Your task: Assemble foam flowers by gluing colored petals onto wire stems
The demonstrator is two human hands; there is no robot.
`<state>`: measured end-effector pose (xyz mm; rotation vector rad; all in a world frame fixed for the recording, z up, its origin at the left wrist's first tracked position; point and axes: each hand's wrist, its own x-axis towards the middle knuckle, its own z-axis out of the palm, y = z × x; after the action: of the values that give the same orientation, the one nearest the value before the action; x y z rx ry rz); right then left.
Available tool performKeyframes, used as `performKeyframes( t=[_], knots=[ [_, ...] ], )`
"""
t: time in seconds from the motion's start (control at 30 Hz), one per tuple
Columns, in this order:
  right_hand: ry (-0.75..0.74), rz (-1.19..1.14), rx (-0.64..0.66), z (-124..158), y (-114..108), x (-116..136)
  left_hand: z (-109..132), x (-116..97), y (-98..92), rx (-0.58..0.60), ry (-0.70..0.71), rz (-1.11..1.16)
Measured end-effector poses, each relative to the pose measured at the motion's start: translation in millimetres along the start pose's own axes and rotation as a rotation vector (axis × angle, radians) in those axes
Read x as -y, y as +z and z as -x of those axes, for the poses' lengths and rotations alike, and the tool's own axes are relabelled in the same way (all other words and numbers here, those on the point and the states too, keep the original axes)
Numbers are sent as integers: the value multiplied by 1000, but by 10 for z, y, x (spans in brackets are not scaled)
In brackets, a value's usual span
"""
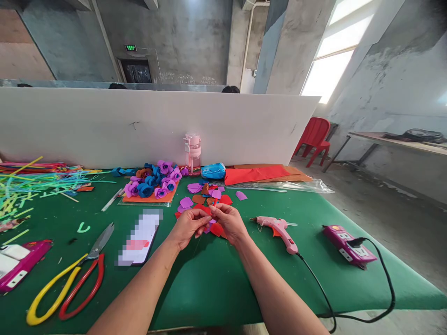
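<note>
Near the middle of the green table, my left hand and my right hand meet with pinched fingers. A small red piece sticks up from my right fingertips. Red material shows at my left fingers; where it ends among the pieces behind is hard to tell. Purple petals, along with red and brown ones, lie scattered just beyond my hands. Finished-looking purple and blue flowers rest on an orange sheet to the left. A pink glue gun lies right of my right hand.
Scissors and a phone lie left of my arms. Colourful strips cover the far left. A pink bottle stands by the white partition. A corded purple power strip sits at right.
</note>
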<state>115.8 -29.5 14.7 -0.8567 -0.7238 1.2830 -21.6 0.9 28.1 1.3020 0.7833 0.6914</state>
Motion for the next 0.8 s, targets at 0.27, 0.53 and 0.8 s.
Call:
performKeyframes(
  t=[0.27, 0.53, 0.8],
  knots=[
    [47, -47, 8, 32, 33, 58, 17, -22, 14, 26, -19, 41],
    [61, -96, -42, 24, 18, 104, 3, 3, 1, 49, -35, 50],
    [63, -42, 45, 61, 41, 83, -5, 12, 2, 28, -31, 84]
  ],
)
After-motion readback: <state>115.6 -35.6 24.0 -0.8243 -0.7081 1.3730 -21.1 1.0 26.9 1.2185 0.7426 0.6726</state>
